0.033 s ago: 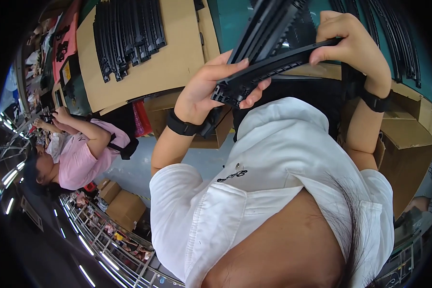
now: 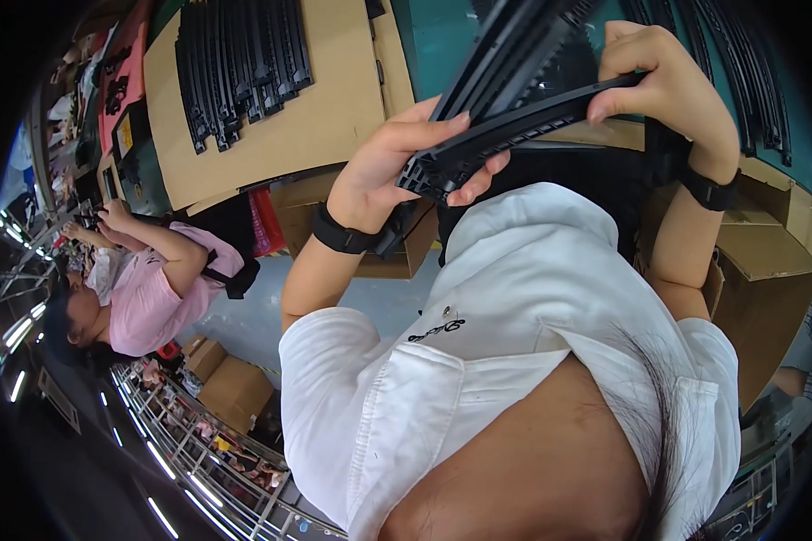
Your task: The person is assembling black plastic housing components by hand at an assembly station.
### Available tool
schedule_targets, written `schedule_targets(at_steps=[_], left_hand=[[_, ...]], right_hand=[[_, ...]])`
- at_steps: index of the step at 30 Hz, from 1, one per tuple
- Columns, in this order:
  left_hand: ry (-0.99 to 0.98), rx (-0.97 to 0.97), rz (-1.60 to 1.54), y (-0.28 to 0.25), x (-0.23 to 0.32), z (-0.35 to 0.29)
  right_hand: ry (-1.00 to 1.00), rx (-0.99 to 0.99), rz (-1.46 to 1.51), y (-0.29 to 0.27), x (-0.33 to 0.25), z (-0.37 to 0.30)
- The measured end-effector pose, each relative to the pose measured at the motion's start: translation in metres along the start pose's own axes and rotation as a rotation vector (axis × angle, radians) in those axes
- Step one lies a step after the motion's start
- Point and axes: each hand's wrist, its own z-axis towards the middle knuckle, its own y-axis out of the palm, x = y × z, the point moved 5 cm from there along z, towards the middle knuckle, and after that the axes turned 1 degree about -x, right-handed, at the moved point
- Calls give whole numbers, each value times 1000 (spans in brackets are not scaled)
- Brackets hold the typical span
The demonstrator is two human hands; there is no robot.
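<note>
Several long black plastic strips (image 2: 494, 65) are gripped in my left hand (image 2: 381, 164), its thumb on top and its fingers wrapped beneath. They point up and to the right, away from me. One more black strip (image 2: 537, 124) crosses them at a flatter angle, its near end in the same left hand. My right hand (image 2: 666, 79) pinches that strip's far end between thumb and fingers. The strip has a ribbed or notched edge. Its end by my left palm is blocky, with small openings. Both wrists wear black bands.
Many black strips (image 2: 244, 68) lie side by side on a cardboard sheet (image 2: 334, 117) at the left. More strips (image 2: 749, 81) lie on the green tabletop at the right. Open cardboard boxes (image 2: 762, 248) stand below the table edge. A person in pink (image 2: 158, 298) works at the left.
My right hand and the strip in it have shifted very slightly to the right. The strips in my left hand have tilted a little the same way.
</note>
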Motion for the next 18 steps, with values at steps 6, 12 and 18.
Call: schedule_targets(at_steps=[6,12,18], left_hand=[[-143,19,208,3,-4,-2],[-151,-35,309,10,-3,8],[60,122,556,29,2,30]], right_hand=[[159,-107,34,-3,19,-10],[128,-14,-142,-7,23,-7],[256,833,-313,-16,-4,-6]])
